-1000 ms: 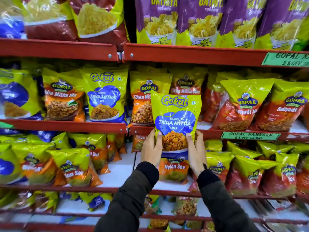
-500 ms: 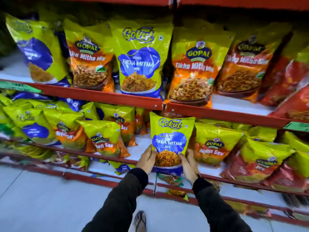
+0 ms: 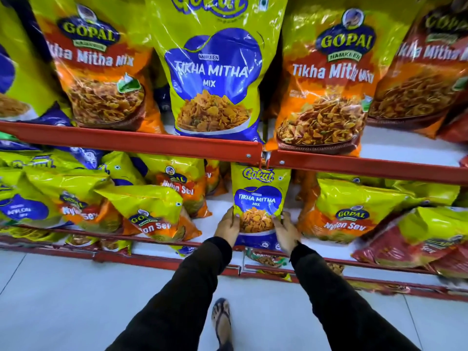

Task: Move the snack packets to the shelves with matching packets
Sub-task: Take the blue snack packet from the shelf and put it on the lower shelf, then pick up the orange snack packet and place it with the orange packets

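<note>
I hold a small green-and-blue Gokul Tikha Mitha Mix packet point(image 3: 260, 198) upright in front of the lower shelf, its top just under the red shelf rail point(image 3: 177, 144). My left hand point(image 3: 228, 228) grips its lower left edge and my right hand point(image 3: 286, 233) its lower right edge. A large matching Gokul Tikha Mitha Mix packet point(image 3: 215, 72) stands on the shelf right above. The white lower shelf board point(image 3: 217, 209) shows bare behind the held packet.
Orange Gopal Tikha Mitha Mix packets point(image 3: 326, 84) flank the large Gokul one. Gopal Nylon Sev packets point(image 3: 347, 211) lie on the lower shelf at both sides, with red packets point(image 3: 425, 244) at far right. My sandalled foot point(image 3: 221, 323) stands on the grey tiled floor point(image 3: 63, 300).
The view has tilted down and come closer to the shelves. Both hands have lowered the packet from in front of the middle shelf to in front of the lower shelf.
</note>
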The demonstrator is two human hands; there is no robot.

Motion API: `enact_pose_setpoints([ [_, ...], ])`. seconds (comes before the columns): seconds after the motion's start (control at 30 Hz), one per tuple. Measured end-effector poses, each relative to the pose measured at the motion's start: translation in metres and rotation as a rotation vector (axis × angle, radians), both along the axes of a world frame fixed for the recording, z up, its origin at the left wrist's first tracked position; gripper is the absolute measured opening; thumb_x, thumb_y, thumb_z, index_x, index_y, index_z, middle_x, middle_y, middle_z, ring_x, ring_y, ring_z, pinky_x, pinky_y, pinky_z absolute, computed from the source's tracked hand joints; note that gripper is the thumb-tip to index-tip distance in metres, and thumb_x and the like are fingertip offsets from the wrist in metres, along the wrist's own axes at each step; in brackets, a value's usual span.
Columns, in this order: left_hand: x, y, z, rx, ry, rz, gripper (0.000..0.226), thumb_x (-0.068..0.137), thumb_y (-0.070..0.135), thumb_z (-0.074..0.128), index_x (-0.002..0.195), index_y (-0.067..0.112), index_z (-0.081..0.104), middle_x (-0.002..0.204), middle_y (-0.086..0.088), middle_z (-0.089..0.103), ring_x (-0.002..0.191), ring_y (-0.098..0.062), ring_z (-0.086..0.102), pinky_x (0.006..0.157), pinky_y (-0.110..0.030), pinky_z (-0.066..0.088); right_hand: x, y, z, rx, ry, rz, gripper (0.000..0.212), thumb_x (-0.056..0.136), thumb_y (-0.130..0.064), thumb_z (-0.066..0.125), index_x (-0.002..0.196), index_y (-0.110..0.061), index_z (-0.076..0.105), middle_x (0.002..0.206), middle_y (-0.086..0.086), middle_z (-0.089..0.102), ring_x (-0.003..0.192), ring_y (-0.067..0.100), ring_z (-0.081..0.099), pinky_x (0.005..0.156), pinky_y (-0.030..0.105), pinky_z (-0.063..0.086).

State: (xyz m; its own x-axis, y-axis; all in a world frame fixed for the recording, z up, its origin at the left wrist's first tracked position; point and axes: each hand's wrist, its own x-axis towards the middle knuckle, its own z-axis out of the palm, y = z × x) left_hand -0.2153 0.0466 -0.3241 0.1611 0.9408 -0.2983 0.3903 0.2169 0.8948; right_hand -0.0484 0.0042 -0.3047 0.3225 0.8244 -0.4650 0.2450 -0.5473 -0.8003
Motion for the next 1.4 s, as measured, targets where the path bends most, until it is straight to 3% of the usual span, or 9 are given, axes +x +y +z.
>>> enact_pose_setpoints([
  [0.1,0.002,-0.003,0.005,0.003,0.042,0.02,0.037,0.103,0.018,0.034,0.136,0.008,0.048,0.137,-0.015,0.058,0.127,-0.031,0.053,0.109,-0.041,0.041,0.002,-0.003,0.006,-0.028,-0.03,0.073,0.059,0.105,-0.038,0.04,0.155,-0.01,0.027,0.157,0.016,0.043,0.144,0.033,0.043,0.119,0.041,0.034],
  [0.23,0.0,-0.017,0.01,0.061,0.106,0.073,0.038,0.101,0.021,0.041,0.135,0.006,0.049,0.136,-0.017,0.058,0.126,-0.033,0.054,0.106,-0.035,0.042,0.002,-0.017,0.018,0.068,-0.113,0.095,0.055,0.103,-0.029,0.047,0.153,-0.01,0.032,0.157,0.015,0.043,0.146,0.032,0.039,0.121,0.042,0.031],
  [0.4,0.001,-0.054,0.042,0.266,0.149,0.115,0.038,0.1,0.024,0.045,0.135,0.012,0.05,0.137,-0.012,0.057,0.127,-0.026,0.052,0.091,-0.01,0.03,-0.004,-0.049,0.051,0.346,-0.316,0.167,0.048,0.102,-0.027,0.05,0.147,-0.012,0.04,0.15,0.012,0.047,0.14,0.025,0.045,0.108,0.024,0.033],
  [0.5,0.001,-0.075,0.082,0.483,0.167,0.155,0.036,0.1,0.022,0.043,0.135,0.015,0.05,0.138,-0.008,0.055,0.129,-0.023,0.049,0.098,-0.016,0.032,-0.012,-0.061,0.091,0.549,-0.364,0.204,0.044,0.102,-0.032,0.045,0.145,-0.02,0.042,0.143,0.007,0.047,0.129,0.018,0.049,0.097,0.017,0.034],
  [0.63,-0.009,-0.08,0.153,0.766,0.172,0.222,0.035,0.101,0.028,0.039,0.134,0.023,0.049,0.134,0.001,0.056,0.124,-0.014,0.049,0.104,-0.029,0.039,-0.03,-0.06,0.157,0.818,-0.433,0.229,0.039,0.103,-0.032,0.044,0.139,-0.018,0.048,0.138,0.003,0.05,0.133,0.017,0.047,0.109,0.022,0.033],
  [0.87,-0.049,-0.037,0.272,1.072,0.19,0.354,0.033,0.1,0.027,0.042,0.131,0.023,0.05,0.13,0.004,0.058,0.123,-0.013,0.051,0.104,-0.031,0.039,-0.074,-0.019,0.268,1.081,-0.403,0.219,0.041,0.1,-0.036,0.047,0.137,-0.019,0.05,0.135,0.001,0.051,0.127,0.016,0.051,0.108,0.033,0.043],
  [1.17,-0.139,0.04,0.34,1.163,0.201,0.407,0.036,0.101,0.029,0.04,0.135,0.021,0.047,0.136,0.0,0.054,0.13,-0.017,0.046,0.106,-0.027,0.035,-0.171,0.066,0.334,0.918,-0.24,0.272,0.047,0.099,-0.036,0.053,0.139,-0.012,0.053,0.132,0.007,0.066,0.123,0.025,0.061,0.107,0.036,0.046],
  [1.3,-0.176,0.081,0.339,0.989,0.202,0.452,0.049,0.102,0.03,0.039,0.147,0.013,0.035,0.155,-0.007,0.037,0.147,-0.021,0.027,0.117,-0.032,0.02,-0.208,0.106,0.333,0.743,-0.232,0.221,0.043,0.099,-0.041,0.049,0.11,-0.004,0.071,0.112,0.018,0.074,0.111,0.034,0.066,0.08,0.03,0.042],
  [1.4,-0.199,0.109,0.335,0.799,0.135,0.515,0.057,0.102,0.029,0.037,0.152,0.004,0.023,0.16,-0.016,0.023,0.15,-0.027,0.019,0.118,-0.034,0.015,-0.224,0.133,0.327,0.562,-0.262,0.204,0.052,0.1,-0.045,0.043,0.087,0.001,0.064,0.104,0.031,0.064,0.105,0.04,0.063,0.076,0.036,0.038],
])
